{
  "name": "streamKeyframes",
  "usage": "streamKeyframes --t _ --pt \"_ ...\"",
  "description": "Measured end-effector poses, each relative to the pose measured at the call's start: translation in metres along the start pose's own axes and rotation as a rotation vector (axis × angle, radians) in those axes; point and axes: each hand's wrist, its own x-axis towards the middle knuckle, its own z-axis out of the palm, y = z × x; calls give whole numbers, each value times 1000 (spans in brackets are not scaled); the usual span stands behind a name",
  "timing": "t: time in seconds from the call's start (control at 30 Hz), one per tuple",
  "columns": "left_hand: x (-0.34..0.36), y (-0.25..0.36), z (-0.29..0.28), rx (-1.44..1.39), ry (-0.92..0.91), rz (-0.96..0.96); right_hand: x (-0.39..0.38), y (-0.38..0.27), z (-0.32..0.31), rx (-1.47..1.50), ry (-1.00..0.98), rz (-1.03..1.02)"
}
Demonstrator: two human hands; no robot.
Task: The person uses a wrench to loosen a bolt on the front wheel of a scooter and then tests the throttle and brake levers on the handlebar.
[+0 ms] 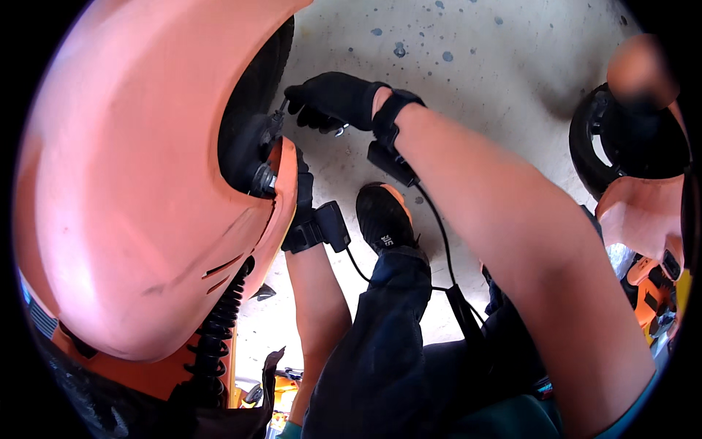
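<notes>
My right hand (333,101), in a black glove, is curled beside the black tyre (252,95) of an orange-pink vehicle. A small shiny metal tool (341,131) sticks out under its palm; the tool's kind is not clear. Its fingertips are at a dark metal part (278,117) by the wheel. My left hand (303,186), also gloved in black, is behind the edge of the fender (139,154), and its fingers are hidden. A bolt-like metal fitting (265,179) shows in the wheel opening between tyre and fender.
A black coil spring (216,333) stands under the fender. Cables (439,219) run from black units on both wrists. My shoe (384,218) rests on the spotted grey floor (453,80). To the right are another wheel (589,146) and orange parts (649,298).
</notes>
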Motion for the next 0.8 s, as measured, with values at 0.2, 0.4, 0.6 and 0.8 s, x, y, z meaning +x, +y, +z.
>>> streamKeyframes --t 0.2,0.4,0.6,0.8 --pt "1 2 -3 10 13 -36 6 -9 -2 -214 -98 -112" --pt "-1 2 -5 19 24 -43 -3 -35 -8 -659 -184 -286" --pt "5 2 -9 4 26 -52 3 -37 -11 -505 -221 -246" --pt "5 4 -10 5 35 -44 18 -31 -13 -523 -263 -316"
